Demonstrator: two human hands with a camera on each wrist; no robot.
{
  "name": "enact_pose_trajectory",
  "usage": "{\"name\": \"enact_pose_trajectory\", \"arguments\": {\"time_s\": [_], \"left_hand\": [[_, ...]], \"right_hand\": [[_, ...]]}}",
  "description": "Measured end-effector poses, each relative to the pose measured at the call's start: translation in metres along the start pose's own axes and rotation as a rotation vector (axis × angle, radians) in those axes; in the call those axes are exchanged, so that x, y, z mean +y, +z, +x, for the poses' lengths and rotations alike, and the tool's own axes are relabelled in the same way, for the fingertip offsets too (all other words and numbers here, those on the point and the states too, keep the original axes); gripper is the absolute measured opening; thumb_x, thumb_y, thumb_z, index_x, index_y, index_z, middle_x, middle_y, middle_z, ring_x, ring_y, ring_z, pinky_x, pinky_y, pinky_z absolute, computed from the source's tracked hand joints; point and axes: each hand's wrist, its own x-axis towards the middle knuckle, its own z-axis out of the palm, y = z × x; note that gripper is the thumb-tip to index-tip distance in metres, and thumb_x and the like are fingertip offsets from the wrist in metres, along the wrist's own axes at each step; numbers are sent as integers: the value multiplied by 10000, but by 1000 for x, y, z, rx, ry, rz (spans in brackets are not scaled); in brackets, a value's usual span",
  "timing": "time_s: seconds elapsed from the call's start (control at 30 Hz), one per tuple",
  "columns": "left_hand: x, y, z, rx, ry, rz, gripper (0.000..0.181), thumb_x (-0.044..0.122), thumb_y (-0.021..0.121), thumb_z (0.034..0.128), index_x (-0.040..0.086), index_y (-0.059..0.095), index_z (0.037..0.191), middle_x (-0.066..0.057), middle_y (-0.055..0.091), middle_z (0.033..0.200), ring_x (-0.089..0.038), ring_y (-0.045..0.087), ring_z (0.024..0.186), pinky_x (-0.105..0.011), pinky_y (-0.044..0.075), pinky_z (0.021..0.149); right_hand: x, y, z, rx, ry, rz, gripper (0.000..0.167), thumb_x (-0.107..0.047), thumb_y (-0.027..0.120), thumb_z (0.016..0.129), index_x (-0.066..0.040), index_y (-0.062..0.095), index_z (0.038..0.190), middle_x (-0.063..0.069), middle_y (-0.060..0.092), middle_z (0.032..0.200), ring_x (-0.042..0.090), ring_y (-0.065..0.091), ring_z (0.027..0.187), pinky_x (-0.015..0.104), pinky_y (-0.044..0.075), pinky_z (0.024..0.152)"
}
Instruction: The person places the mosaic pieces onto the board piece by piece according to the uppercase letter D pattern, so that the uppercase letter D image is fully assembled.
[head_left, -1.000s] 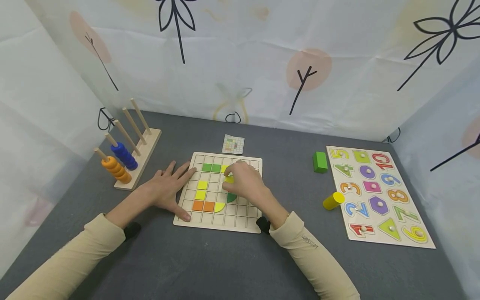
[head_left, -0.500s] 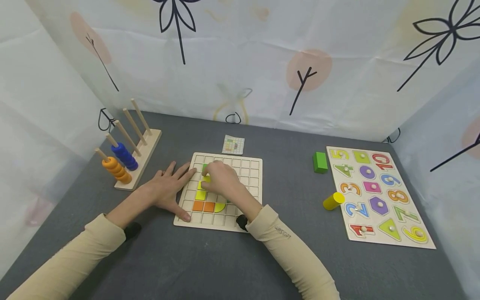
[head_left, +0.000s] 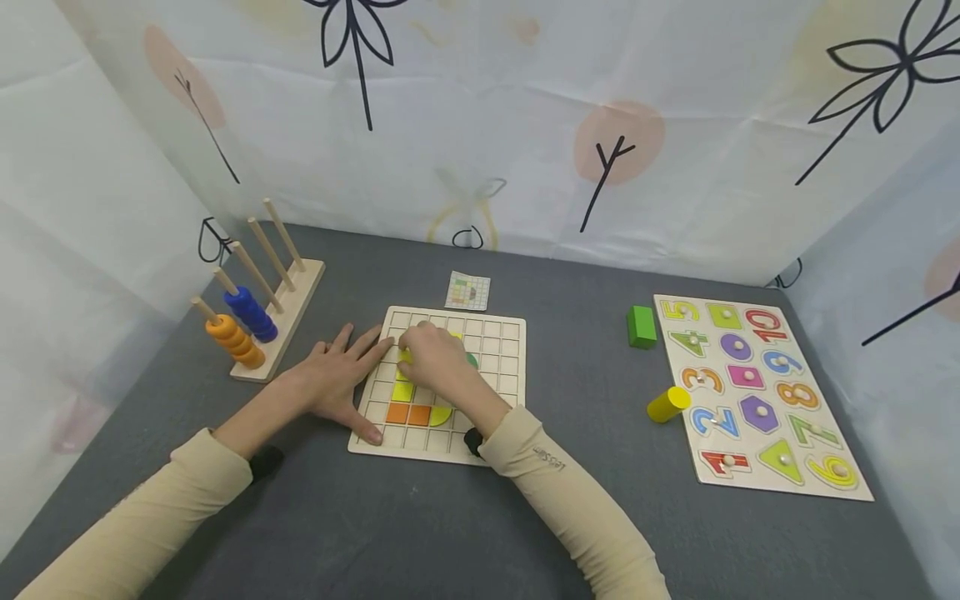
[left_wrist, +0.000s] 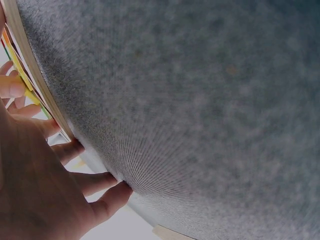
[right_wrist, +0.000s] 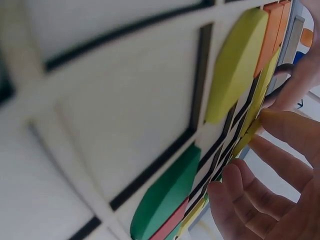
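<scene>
A wooden grid board (head_left: 487, 446) lies on the dark table. My left hand (head_left: 328, 379) rests spread along its left edge, fingertips on the table and thumb at the lower left corner. In the left wrist view the fingers of my left hand (left_wrist: 45, 175) meet the board's edge (left_wrist: 37, 75). Over the upper left of the grid, my right hand (head_left: 437, 360) pinches a yellow tile (head_left: 405, 356). Below it sit a yellow square (head_left: 402, 392), orange squares (head_left: 397, 412) and a rounded yellow tile (head_left: 439, 415). A rounded green tile (right_wrist: 167, 195) shows in the right wrist view.
A small pattern card (head_left: 468, 292) lies behind the board. At left stands a peg stacker (head_left: 296, 292) with orange and blue rings. To the right are a green block (head_left: 641, 327), a yellow cylinder (head_left: 667, 404) and a number puzzle board (head_left: 757, 450). A printed cloth (head_left: 525, 192) hangs behind.
My right hand has moved left across the board with the yellow tile, from the middle columns to the left ones. The left hand stays in place.
</scene>
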Motion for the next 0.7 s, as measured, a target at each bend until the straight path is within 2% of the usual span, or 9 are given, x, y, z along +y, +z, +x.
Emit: {"name": "enact_pose_trajectory", "arguments": {"time_s": [0.1, 0.2, 0.4, 0.6, 0.7], "left_hand": [[1, 0, 0, -6, -5, 5, 1480, 901, 753, 532, 101, 186, 1640, -225, 157, 1706, -637, 153, 1500, -759, 321, 1082], [2, -1, 1, -12, -8, 10, 1479, 899, 755, 531, 101, 187, 1639, -224, 155, 1707, -637, 153, 1501, -756, 321, 1084], [2, -2, 0, -10, -5, 13, 1474, 893, 758, 536, 95, 192, 1638, -230, 160, 1704, -640, 158, 1498, -757, 326, 1082], [2, -1, 0, -14, -9, 14, 1476, 900, 751, 534, 97, 189, 1638, -228, 158, 1705, -637, 158, 1500, -753, 328, 1082], [2, -1, 0, -14, -11, 13, 1476, 900, 752, 533, 99, 190, 1638, -227, 158, 1706, -635, 155, 1502, -753, 326, 1083]], "right_hand": [[2, -2, 0, 2, 14, -13, 291, -217, 704, 965, -90, 748, 1223, 95, 720, 1229, 210, 702, 1016, 323, 604, 752], [4, -5, -1, 1, 28, -21, 275, -215, 710, 958, -100, 759, 1202, 84, 727, 1197, 195, 694, 972, 298, 585, 699], [7, -6, -1, -4, 33, -2, 225, -205, 706, 963, -96, 787, 1142, 89, 734, 1139, 141, 580, 802, 216, 452, 566], [9, -5, -1, 17, 33, -12, 170, -204, 702, 966, -95, 811, 1036, 71, 733, 1037, 124, 538, 753, 201, 416, 538], [9, -5, -1, 21, 36, -15, 164, -199, 707, 965, -94, 811, 1036, 74, 735, 1037, 123, 537, 751, 203, 412, 536]]}}
